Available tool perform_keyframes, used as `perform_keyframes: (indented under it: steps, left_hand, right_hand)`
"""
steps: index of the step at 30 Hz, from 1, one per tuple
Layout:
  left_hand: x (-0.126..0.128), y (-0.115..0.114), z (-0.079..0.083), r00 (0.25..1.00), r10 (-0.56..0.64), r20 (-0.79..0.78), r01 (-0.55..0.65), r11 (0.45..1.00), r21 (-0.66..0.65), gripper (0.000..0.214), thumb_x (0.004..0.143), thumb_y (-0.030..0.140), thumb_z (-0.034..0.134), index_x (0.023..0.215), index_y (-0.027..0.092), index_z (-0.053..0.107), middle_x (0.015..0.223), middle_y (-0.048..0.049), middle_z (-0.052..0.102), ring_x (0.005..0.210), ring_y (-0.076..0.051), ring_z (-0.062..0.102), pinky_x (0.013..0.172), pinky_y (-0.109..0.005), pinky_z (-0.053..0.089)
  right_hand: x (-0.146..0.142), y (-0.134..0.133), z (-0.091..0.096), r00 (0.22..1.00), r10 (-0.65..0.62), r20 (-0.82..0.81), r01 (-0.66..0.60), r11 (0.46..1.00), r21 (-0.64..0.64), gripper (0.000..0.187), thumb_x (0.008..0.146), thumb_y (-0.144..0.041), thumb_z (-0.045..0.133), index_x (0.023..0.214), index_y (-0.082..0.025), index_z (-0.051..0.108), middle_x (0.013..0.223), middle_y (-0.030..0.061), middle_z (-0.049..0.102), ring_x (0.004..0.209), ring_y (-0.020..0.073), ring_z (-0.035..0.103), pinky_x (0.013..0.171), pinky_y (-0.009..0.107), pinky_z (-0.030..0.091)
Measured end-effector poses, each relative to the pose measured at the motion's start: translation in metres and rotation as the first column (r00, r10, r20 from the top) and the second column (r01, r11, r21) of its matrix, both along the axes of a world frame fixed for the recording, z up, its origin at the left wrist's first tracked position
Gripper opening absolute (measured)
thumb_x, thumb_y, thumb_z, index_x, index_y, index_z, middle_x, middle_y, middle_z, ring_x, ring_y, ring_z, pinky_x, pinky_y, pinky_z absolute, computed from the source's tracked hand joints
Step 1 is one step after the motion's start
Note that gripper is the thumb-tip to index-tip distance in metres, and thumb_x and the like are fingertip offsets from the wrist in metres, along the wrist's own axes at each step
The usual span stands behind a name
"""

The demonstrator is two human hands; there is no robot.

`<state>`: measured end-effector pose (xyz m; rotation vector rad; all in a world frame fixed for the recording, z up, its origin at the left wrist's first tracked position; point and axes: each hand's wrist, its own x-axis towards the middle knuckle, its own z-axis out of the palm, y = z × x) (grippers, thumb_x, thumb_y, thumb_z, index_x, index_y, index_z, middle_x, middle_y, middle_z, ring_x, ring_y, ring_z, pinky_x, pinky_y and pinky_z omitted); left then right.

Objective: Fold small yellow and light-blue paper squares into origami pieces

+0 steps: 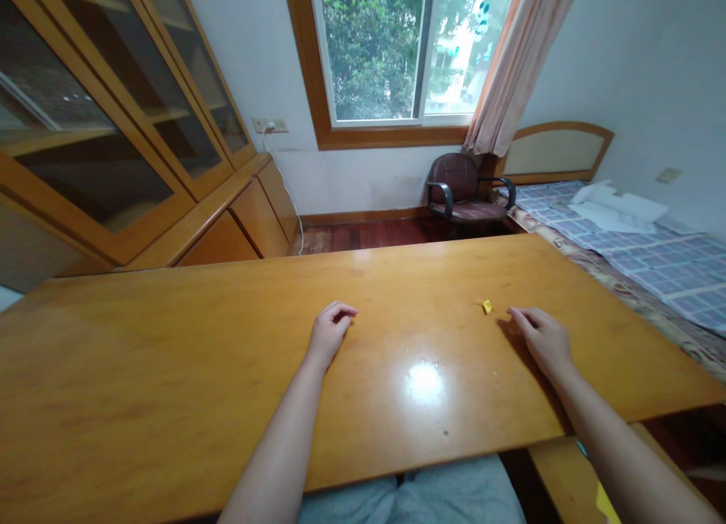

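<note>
On the wooden table (187, 358) lies a small yellow folded piece (487, 306), paper-like, with thin strands sticking out at its sides. Just right of it is my right hand (541, 339), its thumb and forefinger pointing toward the piece without touching it. That hand holds nothing visible, and its fingers are loosely bent and a little apart. My left hand (332, 331) rests near the middle of the tabletop, well left of the yellow piece. Its fingers curl loosely, with a gap between thumb and forefinger and nothing seen in between.
Below the table's front right edge, an open drawer (559, 479) holds something yellow (606, 505). Glass-door cabinets (136, 93) stand on the left. Beyond the table are an office chair (462, 187) and a window (374, 55). A bed (652, 259) with white sheets on it is at the right.
</note>
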<state>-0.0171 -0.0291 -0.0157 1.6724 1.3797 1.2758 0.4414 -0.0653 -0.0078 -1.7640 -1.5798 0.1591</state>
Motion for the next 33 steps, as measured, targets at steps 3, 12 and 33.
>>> perform_keyframes:
  steps: [3,12,33]
  left_hand:
    - [0.002,-0.001,0.004,1.000,0.025,-0.015,-0.025,0.999,0.033,0.019,0.076,0.015,0.052,0.081,0.020,0.069,0.084,-0.0027,0.066,0.084,-0.018,0.063,0.076,-0.029,0.052]
    - [0.015,-0.006,0.014,0.953,-0.029,-0.303,0.094,0.975,0.201,0.038,0.085,0.015,0.050,0.121,0.022,0.061,0.126,-0.0069,0.062,0.121,-0.021,0.055,0.108,-0.043,0.042]
    - [-0.008,-0.071,0.029,0.405,-0.284,-0.869,0.364,0.922,-0.132,0.088,0.088,0.072,0.041,0.156,0.028,0.007,0.164,-0.0068,0.010,0.151,-0.029,0.003,0.119,-0.057,0.003]
  right_hand:
    - [-0.011,-0.006,0.005,0.996,0.070,0.054,-0.075,0.993,0.092,0.043,0.089,-0.055,0.051,0.072,-0.021,0.070,0.074,0.0087,0.070,0.070,0.0235,0.064,0.067,0.035,0.048]
    - [-0.063,-0.004,0.027,0.855,0.474,0.213,-0.492,0.869,0.044,0.032,0.091,-0.045,0.056,0.113,-0.025,0.068,0.109,0.0110,0.068,0.104,0.0282,0.063,0.095,0.048,0.051]
    - [-0.198,-0.012,0.011,0.455,0.826,0.333,-0.782,0.549,-0.295,0.090,0.086,-0.065,0.054,0.155,-0.016,0.023,0.162,0.0151,0.019,0.150,0.0313,0.009,0.120,0.055,0.014]
